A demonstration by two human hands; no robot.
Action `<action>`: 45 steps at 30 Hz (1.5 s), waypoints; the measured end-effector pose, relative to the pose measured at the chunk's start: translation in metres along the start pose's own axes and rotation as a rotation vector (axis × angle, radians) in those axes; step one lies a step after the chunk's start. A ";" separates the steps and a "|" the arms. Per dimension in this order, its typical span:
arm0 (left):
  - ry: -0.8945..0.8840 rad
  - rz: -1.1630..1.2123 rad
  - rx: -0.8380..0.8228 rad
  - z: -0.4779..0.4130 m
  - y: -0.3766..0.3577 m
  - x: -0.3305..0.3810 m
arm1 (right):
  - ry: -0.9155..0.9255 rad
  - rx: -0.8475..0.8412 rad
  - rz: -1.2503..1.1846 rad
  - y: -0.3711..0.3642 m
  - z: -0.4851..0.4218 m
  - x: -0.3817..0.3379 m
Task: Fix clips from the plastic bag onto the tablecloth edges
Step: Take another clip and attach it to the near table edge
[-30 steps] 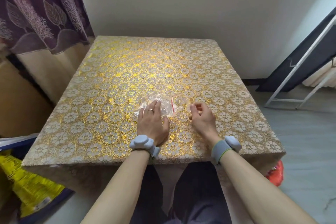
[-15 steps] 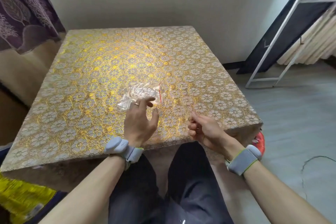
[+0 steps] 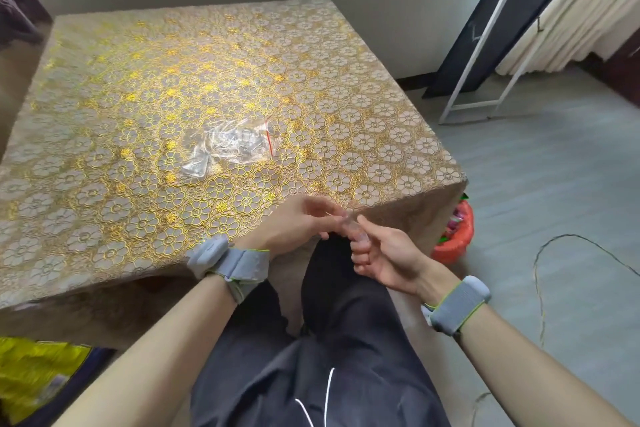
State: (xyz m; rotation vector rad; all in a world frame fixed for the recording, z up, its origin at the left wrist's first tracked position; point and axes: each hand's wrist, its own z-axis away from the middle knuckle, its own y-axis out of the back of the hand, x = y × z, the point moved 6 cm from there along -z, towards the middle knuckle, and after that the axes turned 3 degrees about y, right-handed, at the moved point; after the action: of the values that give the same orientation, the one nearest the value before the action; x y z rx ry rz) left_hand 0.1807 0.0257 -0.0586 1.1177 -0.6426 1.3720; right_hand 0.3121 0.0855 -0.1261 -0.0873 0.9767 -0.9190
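Note:
A gold floral tablecloth point(image 3: 138, 184) covers the table. On it lies the clear plastic bag point(image 3: 227, 146) with a red seal strip and several transparent clips inside. My right hand point(image 3: 384, 255) and my left hand point(image 3: 294, 224) meet just off the table's near edge, towards the right corner. A small transparent clip point(image 3: 351, 227) sits between my right thumb and forefinger. The fingertips of my left hand touch its far end. The clip is blurred and its shape is hard to make out.
A red-orange bag point(image 3: 455, 236) sits on the floor by the table's right corner. A yellow bag point(image 3: 31, 378) lies at the lower left. A white metal frame with a dark board point(image 3: 485, 45) leans at the right, and a thin cable point(image 3: 540, 270) curls on the floor.
Both hands have left the bag and drawn back to the table's near edge. They now meet around a clip there. My view has swung to the right.

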 end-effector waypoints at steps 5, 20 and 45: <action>0.063 -0.017 -0.017 -0.009 -0.026 -0.015 | 0.022 0.071 0.025 0.019 0.007 0.019; 0.431 0.365 0.046 -0.038 -0.079 -0.054 | 0.475 0.504 0.766 0.080 0.023 -0.005; 0.314 1.334 0.209 -0.104 -0.122 -0.031 | 0.503 0.614 0.277 0.104 0.044 -0.055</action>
State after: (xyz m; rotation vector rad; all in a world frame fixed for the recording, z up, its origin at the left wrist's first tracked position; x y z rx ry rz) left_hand 0.2675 0.1239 -0.1554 0.5104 -1.0902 2.7182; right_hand 0.3980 0.1762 -0.1095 0.8127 1.0862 -0.9633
